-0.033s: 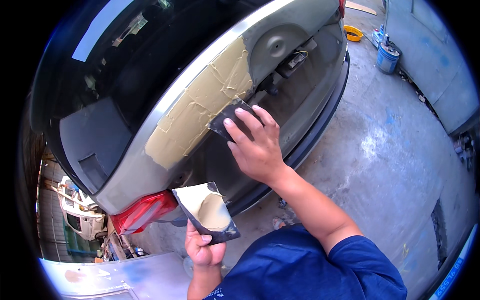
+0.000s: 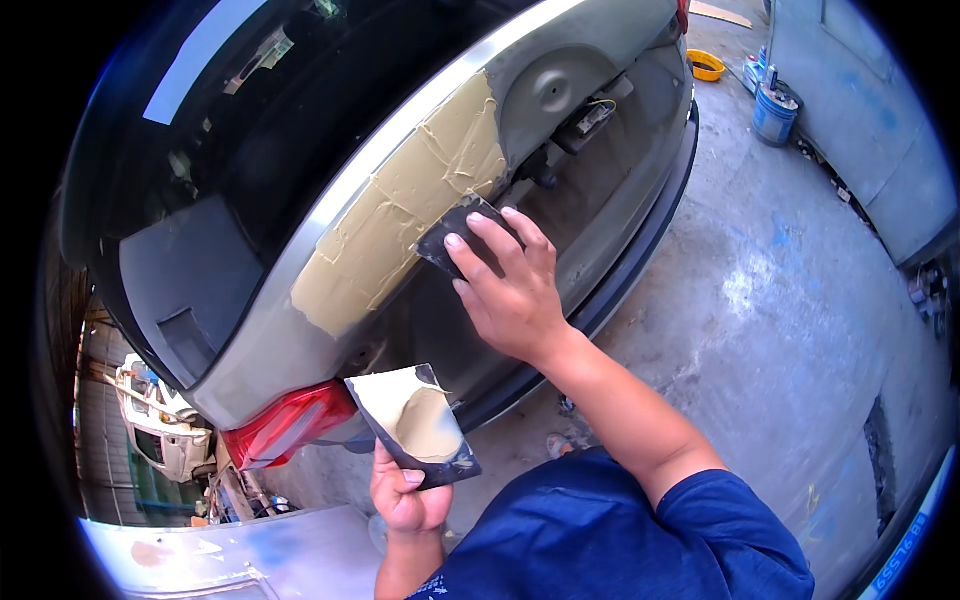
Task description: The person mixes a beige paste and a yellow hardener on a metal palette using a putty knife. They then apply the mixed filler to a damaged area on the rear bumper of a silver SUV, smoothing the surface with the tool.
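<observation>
My right hand point(image 2: 515, 300) grips a flat dark spreader point(image 2: 448, 238), its fingers laid over the top face. The spreader's edge meets the lower border of a patch of beige body filler point(image 2: 400, 200) on the car's silver tailgate point(image 2: 260, 345). Ridges and smear lines cross the filler's surface. Lower down, my left hand point(image 2: 405, 500) pinches the near corner of a dark square plate point(image 2: 440, 472), thumb on top. A thick mound of pale filler point(image 2: 425, 415) covers most of that plate.
A red tail light point(image 2: 290, 425) sits just left of the plate. The black bumper edge point(image 2: 640, 275) curves beneath my right arm. On the concrete floor at the far right stand a blue bucket point(image 2: 773, 115) and a yellow basin point(image 2: 706, 67). A pale panel point(image 2: 230, 550) lies at lower left.
</observation>
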The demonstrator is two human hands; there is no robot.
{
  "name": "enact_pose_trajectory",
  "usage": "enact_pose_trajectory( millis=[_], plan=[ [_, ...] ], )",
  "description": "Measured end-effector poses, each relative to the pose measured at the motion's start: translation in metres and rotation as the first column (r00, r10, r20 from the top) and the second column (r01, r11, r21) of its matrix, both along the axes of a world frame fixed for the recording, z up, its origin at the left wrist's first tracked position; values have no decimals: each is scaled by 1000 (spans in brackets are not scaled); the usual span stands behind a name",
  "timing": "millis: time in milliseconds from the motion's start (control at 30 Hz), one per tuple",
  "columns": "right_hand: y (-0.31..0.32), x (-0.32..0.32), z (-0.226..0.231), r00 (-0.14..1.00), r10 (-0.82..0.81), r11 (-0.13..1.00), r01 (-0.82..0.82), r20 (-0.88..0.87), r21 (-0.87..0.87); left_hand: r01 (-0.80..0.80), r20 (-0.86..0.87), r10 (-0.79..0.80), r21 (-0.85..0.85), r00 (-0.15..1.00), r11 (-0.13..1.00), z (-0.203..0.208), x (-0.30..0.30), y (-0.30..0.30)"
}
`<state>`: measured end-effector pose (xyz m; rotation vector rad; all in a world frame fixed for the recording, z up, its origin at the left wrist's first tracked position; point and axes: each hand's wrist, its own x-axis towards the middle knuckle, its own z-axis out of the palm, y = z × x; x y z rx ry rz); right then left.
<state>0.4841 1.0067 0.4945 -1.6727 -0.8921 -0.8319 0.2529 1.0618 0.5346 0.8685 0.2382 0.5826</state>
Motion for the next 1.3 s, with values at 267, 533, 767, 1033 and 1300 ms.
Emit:
enact_pose_trajectory(
  millis=[267, 533, 767, 1033, 1300],
  plan=[
    [2, -18, -30, 999, 7, 1000, -6, -54, 18, 20, -17, -20, 19, 1000, 1000, 1, -16, 15],
    [23, -27, -31, 1000, 3, 996, -3, 3, 86, 69, -24, -69, 31, 997, 997, -2, -24, 28],
    [35, -19, -41, 1000, 4, 993, -8, 31, 118, 109, -43, -108, 26, 993, 994, -5, -25, 34],
    [28, -18, -39, 1000, 14, 987, -14, -2, 159, 79, -68, -76, 35, 995, 996, -3, -26, 33],
    [25, -10, -51, 1000, 21, 989, -18, -19, 148, 59, -80, -56, 35, 995, 998, -3, -28, 32]
  ],
)
